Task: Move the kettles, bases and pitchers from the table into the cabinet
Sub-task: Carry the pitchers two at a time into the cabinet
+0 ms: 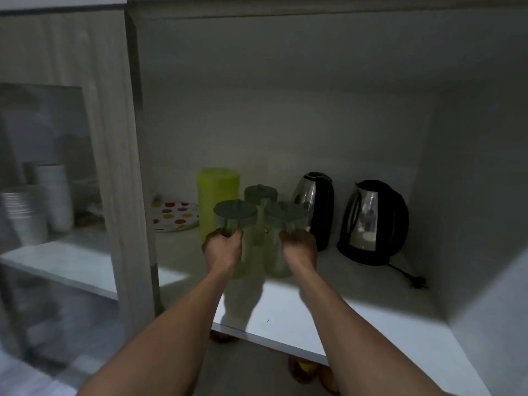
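Dim cabinet (285,304): hands (223,247) (seemingly) on pitchers (233,214)

Dim light falls on a white cabinet (285,110), beside a glass door (43,167) with stacked cups (37,201) behind.

No words, brands, numbers or signs can be read anywhere here; the light is dim, and the kettles (373,221), pitchers (281,238) and plate (175,215) show no legible markings.
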Motion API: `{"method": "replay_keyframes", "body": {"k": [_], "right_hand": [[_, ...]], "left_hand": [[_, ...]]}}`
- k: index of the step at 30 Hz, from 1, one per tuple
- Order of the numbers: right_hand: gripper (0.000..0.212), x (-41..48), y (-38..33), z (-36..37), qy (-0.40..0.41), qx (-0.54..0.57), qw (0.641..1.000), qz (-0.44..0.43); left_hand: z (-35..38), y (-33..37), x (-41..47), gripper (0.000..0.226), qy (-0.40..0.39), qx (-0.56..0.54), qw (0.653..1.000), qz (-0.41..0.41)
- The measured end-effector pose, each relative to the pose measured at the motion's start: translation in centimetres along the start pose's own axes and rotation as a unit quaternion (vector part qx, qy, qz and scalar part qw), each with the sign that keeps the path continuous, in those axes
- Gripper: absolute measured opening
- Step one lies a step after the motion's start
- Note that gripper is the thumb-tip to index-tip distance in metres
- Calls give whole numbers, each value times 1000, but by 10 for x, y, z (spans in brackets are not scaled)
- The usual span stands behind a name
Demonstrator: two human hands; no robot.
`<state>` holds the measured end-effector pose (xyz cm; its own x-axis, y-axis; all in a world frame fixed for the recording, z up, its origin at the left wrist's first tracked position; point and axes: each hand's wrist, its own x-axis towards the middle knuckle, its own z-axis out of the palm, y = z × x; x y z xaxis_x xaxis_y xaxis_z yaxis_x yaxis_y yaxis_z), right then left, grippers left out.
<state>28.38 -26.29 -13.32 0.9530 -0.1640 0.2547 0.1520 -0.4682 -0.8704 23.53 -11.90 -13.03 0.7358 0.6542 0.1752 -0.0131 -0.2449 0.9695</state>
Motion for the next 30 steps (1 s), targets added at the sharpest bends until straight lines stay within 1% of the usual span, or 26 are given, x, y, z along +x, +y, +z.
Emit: {"method": "replay_keyframes", "body": {"k": [8,12,15,17,19,21,23,26,27,30], "right_hand": [[37,14,0,-1,-18,-80,997,-5],[36,11,-2,-6,-32,-65,997,29],[54,10,-2,-13,-42,-53,996,50],[64,6,-6,-20,-49,-76,995,50],[72,4,-10,-28,-43,-107,992,44],[82,-7,-19,-37,-20,-134,990,34],[84,-23,-31,-46,13,-172,985,18],[68,-52,-56,-58,45,-227,973,-21],[66,-63,-64,-61,48,-241,969,-40],[70,-90,-86,-61,24,-251,964,-84]], "left_hand": [[15,2,16,30,-8,39,999,8],[18,-1,24,31,-35,94,995,8],[14,-3,25,44,-43,123,991,1],[6,-3,20,55,-47,149,988,-1],[-1,-3,17,66,-31,181,983,4],[-13,-1,10,65,-15,185,982,16],[-31,4,-1,58,-12,185,982,44],[-65,15,-14,57,-9,213,969,129],[-78,17,-18,55,-7,222,962,160],[-116,24,-28,48,-5,248,943,221]]}}
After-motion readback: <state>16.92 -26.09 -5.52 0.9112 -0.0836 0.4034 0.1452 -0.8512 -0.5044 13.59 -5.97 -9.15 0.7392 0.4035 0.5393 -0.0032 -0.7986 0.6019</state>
